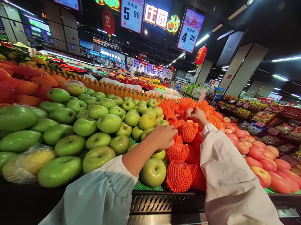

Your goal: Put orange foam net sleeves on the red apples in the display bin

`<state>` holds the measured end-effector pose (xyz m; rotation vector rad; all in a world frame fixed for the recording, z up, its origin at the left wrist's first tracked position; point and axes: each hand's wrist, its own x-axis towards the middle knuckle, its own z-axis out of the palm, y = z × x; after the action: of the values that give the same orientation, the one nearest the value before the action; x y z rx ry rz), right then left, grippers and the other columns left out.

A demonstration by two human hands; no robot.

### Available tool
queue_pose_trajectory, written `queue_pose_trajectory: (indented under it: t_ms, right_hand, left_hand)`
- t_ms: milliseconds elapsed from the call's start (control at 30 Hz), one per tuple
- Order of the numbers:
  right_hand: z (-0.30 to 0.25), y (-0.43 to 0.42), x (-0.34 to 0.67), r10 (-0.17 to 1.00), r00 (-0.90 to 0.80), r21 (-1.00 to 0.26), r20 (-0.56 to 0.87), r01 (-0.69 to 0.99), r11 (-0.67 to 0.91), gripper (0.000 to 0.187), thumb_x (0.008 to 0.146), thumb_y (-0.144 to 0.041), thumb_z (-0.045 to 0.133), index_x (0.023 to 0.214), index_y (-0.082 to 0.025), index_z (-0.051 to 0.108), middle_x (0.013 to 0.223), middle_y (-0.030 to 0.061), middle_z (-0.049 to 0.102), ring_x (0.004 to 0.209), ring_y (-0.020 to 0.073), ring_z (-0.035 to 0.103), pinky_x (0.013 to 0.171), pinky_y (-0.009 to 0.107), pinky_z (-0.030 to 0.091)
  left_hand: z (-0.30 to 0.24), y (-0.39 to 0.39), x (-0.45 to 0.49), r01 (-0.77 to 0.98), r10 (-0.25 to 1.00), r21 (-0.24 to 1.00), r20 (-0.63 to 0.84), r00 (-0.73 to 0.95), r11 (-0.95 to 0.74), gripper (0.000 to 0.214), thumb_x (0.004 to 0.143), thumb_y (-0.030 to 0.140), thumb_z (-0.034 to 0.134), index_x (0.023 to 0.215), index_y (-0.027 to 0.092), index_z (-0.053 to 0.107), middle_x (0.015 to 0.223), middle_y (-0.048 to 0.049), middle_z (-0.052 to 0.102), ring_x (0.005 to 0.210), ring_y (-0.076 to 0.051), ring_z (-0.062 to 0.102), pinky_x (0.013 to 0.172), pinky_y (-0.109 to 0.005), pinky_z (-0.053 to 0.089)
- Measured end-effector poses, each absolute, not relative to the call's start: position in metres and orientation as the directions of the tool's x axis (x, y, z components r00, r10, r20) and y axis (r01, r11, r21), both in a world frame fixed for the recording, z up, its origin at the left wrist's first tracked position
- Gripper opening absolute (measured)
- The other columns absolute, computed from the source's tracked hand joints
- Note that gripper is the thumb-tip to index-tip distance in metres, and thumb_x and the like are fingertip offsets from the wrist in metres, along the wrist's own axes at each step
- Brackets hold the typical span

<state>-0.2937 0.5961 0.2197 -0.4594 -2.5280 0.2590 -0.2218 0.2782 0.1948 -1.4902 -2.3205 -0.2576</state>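
Observation:
My right hand (pixel 198 116) reaches into a pile of fruit in red foam nets, its fingers bent over a reddish apple (pixel 188 112) that shows bare at the top of its net. Lower and to the left, my left hand (pixel 164 136) is closed, fingertips against the edge of the netted fruit (pixel 176 152). What those fingers hold, if anything, is hidden. Under and beside my left wrist lie green apples (pixel 154 172), heaped on a green mat. Another netted fruit (pixel 179 176) sits at the front of the pile.
Pink-red apples (pixel 261 153) are piled on the right. A plastic-wrapped yellowish fruit (pixel 30 163) lies among the green apples on the left. The black slatted display edge (pixel 160 203) runs along the front, and a low wooden picket fence (pixel 111 88) stands behind. Price screens (pixel 190 30) hang overhead.

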Motion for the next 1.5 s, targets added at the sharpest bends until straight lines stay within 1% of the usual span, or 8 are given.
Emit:
queue_pose_trajectory:
  t_ms: [167,300,500,667,767,967,1233,1500]
  right_hand:
    - [0.251,0.549,-0.276,0.289,-0.725,-0.381,0.625,0.04,0.924,0.07,0.058,-0.047,0.083,0.116,-0.017,0.058,0.101,0.0103,0.069,0.091,0.0282,0.066,0.083,0.041,0.051]
    - [0.268,0.498,-0.25,0.032,-0.788,-0.451,0.615,-0.318,0.834,0.076,0.052,-0.052,0.086,0.115,-0.019,0.06,0.116,0.0109,0.066,0.105,0.0295,0.064,0.095,0.045,0.051]
    - [0.263,0.45,-0.216,-0.318,-0.844,-0.515,0.433,-0.521,0.681,0.088,0.059,-0.045,0.086,0.136,-0.019,0.053,0.136,0.0137,0.059,0.122,0.0318,0.06,0.104,0.047,0.052]
    - [0.26,0.497,-0.209,-0.139,-0.975,-0.434,0.174,-0.203,0.878,0.136,0.042,-0.041,0.095,0.158,-0.024,0.028,0.152,0.0181,0.047,0.143,0.0415,0.042,0.116,0.058,0.041]
    - [0.244,0.527,-0.209,0.006,-1.0,-0.237,0.013,0.003,0.972,0.126,0.037,-0.032,0.096,0.151,-0.028,0.043,0.153,0.0146,0.048,0.141,0.0456,0.043,0.116,0.063,0.039]
    - [0.223,0.537,-0.208,-0.034,-0.985,-0.168,0.171,-0.063,0.984,0.09,0.051,-0.03,0.091,0.134,-0.022,0.058,0.14,0.0113,0.06,0.128,0.0361,0.057,0.114,0.049,0.044]
    - [0.273,0.56,-0.242,0.244,-0.762,-0.137,0.6,0.203,0.97,0.088,0.066,-0.038,0.085,0.141,-0.015,0.045,0.134,0.0199,0.057,0.118,0.039,0.058,0.1,0.047,0.047]
    - [0.219,0.581,-0.279,0.14,-0.905,0.023,0.403,0.163,0.986,0.093,0.058,-0.019,0.089,0.141,-0.016,0.047,0.138,0.0221,0.048,0.115,0.0353,0.053,0.095,0.041,0.042]
  left_hand:
    - [0.194,0.281,-0.225,0.789,0.546,0.147,0.647,-0.533,0.597,0.066,0.09,0.016,0.053,0.153,0.014,0.035,0.157,-0.0201,0.038,0.132,-0.032,0.053,0.101,-0.045,0.052]
    - [0.194,0.283,-0.23,0.737,0.344,0.297,0.738,-0.581,0.607,0.095,0.087,0.023,0.068,0.162,0.019,0.01,0.167,-0.0236,0.011,0.138,-0.038,0.048,0.107,-0.049,0.049]
    - [0.197,0.279,-0.231,0.734,0.323,0.366,0.722,-0.612,0.572,0.086,0.083,0.02,0.073,0.156,0.026,0.029,0.156,-0.0155,0.036,0.121,-0.033,0.062,0.098,-0.044,0.056]
    - [0.198,0.278,-0.231,0.697,0.225,0.442,0.73,-0.645,0.564,0.082,0.081,0.035,0.078,0.151,0.025,0.038,0.145,-0.0133,0.047,0.119,-0.033,0.063,0.093,-0.041,0.058]
    - [0.198,0.277,-0.231,0.69,0.185,0.46,0.742,-0.645,0.559,0.081,0.082,0.036,0.077,0.151,0.027,0.037,0.144,-0.0128,0.047,0.118,-0.032,0.063,0.091,-0.038,0.058]
    - [0.201,0.275,-0.228,0.714,0.209,0.429,0.758,-0.618,0.553,0.078,0.083,0.038,0.075,0.151,0.028,0.037,0.145,-0.0124,0.047,0.118,-0.031,0.063,0.092,-0.038,0.058]
    - [0.2,0.275,-0.225,0.732,0.236,0.394,0.769,-0.594,0.556,0.08,0.083,0.038,0.076,0.152,0.029,0.037,0.148,-0.0121,0.046,0.117,-0.031,0.063,0.093,-0.038,0.058]
    - [0.202,0.275,-0.224,0.731,0.286,0.348,0.755,-0.589,0.587,0.08,0.084,0.039,0.074,0.153,0.029,0.035,0.15,-0.0131,0.044,0.11,-0.031,0.066,0.085,-0.038,0.059]
